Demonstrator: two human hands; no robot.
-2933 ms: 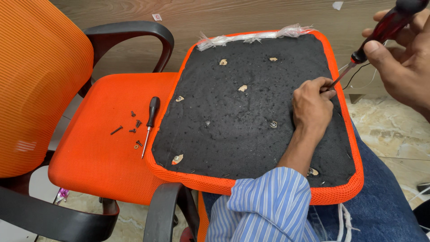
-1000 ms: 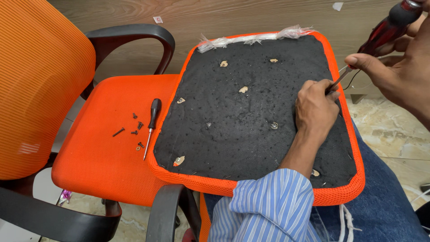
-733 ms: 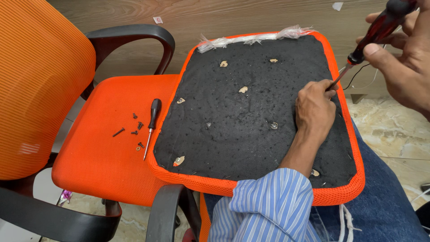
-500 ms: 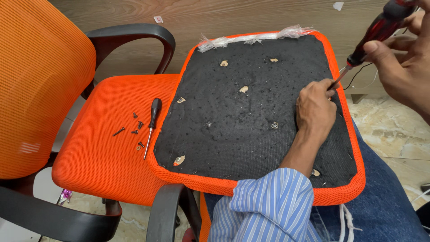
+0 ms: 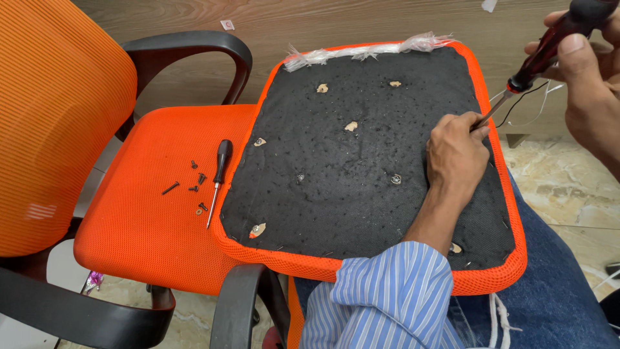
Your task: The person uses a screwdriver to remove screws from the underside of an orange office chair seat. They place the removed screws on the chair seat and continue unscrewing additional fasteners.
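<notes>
Since before, my right hand raised the screwdriver; fingers wrapped tight. Left hand pinches its tip at 3 o'clock: slip risks a stab.

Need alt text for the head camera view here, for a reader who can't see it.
A person's right hand holds a red-handled screwdriver with its tip at the right edge of an upturned orange seat cushion on their lap, where the left hand rests. Beside it, an orange office chair holds a second screwdriver and loose screws.
</notes>
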